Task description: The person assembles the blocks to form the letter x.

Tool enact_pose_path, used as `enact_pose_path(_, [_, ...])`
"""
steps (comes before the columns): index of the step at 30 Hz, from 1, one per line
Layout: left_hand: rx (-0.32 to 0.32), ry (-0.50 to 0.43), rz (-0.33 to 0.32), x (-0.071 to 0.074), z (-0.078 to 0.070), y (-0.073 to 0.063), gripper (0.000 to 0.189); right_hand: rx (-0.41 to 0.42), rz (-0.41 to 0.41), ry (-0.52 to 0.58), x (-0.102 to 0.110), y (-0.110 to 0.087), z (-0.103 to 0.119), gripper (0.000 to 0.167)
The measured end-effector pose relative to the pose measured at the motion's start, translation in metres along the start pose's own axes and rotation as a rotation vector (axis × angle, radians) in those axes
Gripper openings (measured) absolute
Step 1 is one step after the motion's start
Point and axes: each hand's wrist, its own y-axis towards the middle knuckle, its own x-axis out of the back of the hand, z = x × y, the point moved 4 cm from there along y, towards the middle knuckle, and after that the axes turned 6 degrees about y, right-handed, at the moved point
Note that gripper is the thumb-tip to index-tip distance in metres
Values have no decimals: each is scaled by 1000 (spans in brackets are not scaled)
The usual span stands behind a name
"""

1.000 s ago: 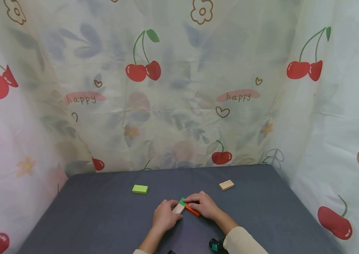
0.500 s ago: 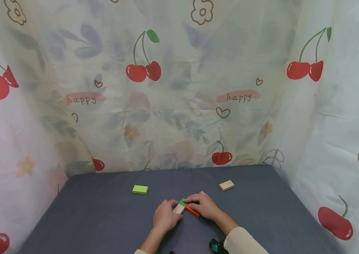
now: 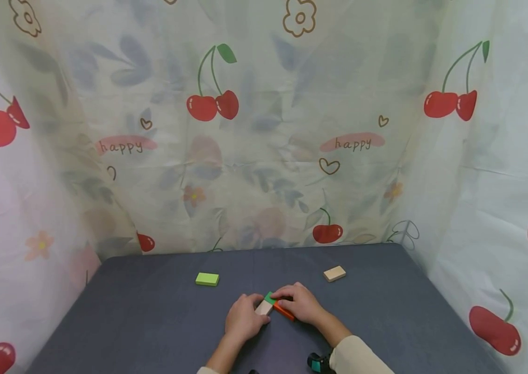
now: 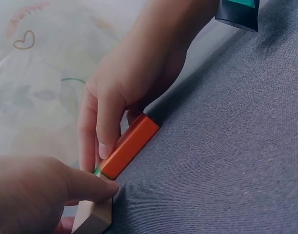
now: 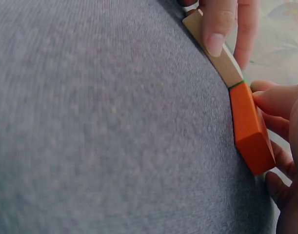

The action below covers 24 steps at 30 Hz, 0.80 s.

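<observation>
Near the middle of the dark cloth, a plain wooden block [image 3: 264,308], a green block [image 3: 270,298] and an orange block [image 3: 284,311] meet at a corner. My left hand [image 3: 242,318] grips the wooden block, thumb on its near side and fingers on the far side. My right hand [image 3: 305,304] holds the orange block from behind, and a fingertip reaches the green one. In the right wrist view, the orange block [image 5: 246,122] meets the wooden block [image 5: 226,67] end to end, with only a thin green edge visible between them. Fingers hide much of the green block.
A lime-green block [image 3: 207,279] lies farther back on the left, and another plain wooden block [image 3: 335,274] farther back on the right. Cherry-printed curtains [image 3: 264,130] surround the dark table cloth [image 3: 151,311]. A black device [image 3: 318,362] sits at the right wrist.
</observation>
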Motion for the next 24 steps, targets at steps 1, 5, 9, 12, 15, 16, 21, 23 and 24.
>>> enact_pose_path(1, [-4, -1, 4, 0, 0, 0, 47, -6, -2, -4, 0, 0, 0, 21])
enact_pose_path(5, [-17, -21, 25, 1, 3, 3, 51, -6, -8, -10, 0, 1, 2, 21])
enact_pose_path(9, [-36, -51, 41, 3, 7, 6, 52, 36, -20, -13, 2, 2, 7, 19])
enact_pose_path(12, [-67, -74, 18, 7, 9, 6, 48, 58, -26, -35, 2, 1, 10, 18])
enact_pose_path(15, [-94, -92, -24, 12, 11, 6, 44, 90, -31, -69, 2, -3, 15, 19])
enact_pose_path(16, [-103, -93, -39, 14, 13, 7, 42, 105, -33, -87, 1, -4, 16, 19])
enact_pose_path(21, [-114, -118, -98, 21, 22, 9, 39, 180, -33, -153, -2, -10, 23, 20])
enact_pose_path(23, [-108, -130, -120, 23, 27, 11, 38, 191, -22, -167, -3, -11, 25, 21])
enact_pose_path(24, [-104, -137, -131, 24, 29, 12, 37, 189, -14, -174, -3, -12, 26, 21])
